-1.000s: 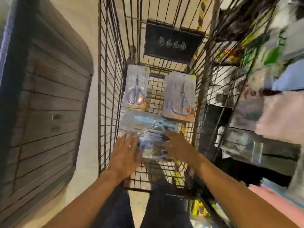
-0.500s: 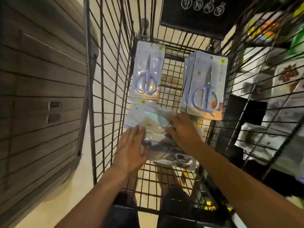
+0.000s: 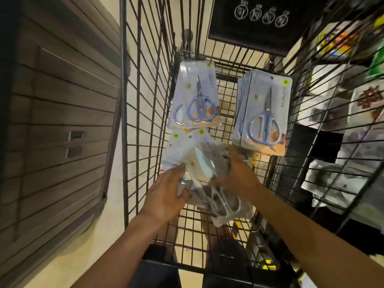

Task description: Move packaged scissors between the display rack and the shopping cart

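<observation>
Both hands were down inside the wire shopping cart (image 3: 145,100), working on a loose bundle of packaged scissors (image 3: 199,173) lying on the cart floor. The left hand (image 3: 166,196) lay on the bundle's near left edge, fingers spread and curled over the plastic. The right hand (image 3: 239,175) gripped the bundle's right side, its fingers partly hidden by the glossy wrapping, so how firmly it closed could not be told. How many packs the bundle held was also unclear; at least 2 price stickers showed at its far end.

The bundle sat directly between the 2 hands, touching both, with its long axis running away from the person and tilted, the handle loops toward the near right and the card tops toward the far left. Neither hand was clearly nearer.

Beyond it, 2 more sets stood upright against the far end of the cart: a left pack (image 3: 195,100) just past the bundle, and a thicker right stack (image 3: 264,113) just beyond the right hand's fingertips.

Judging by the grip, the step in hand was gathering the bundle to lift it. A lift would probably need both hands squeezing along the short axis, since slick packs could fan apart.
</observation>
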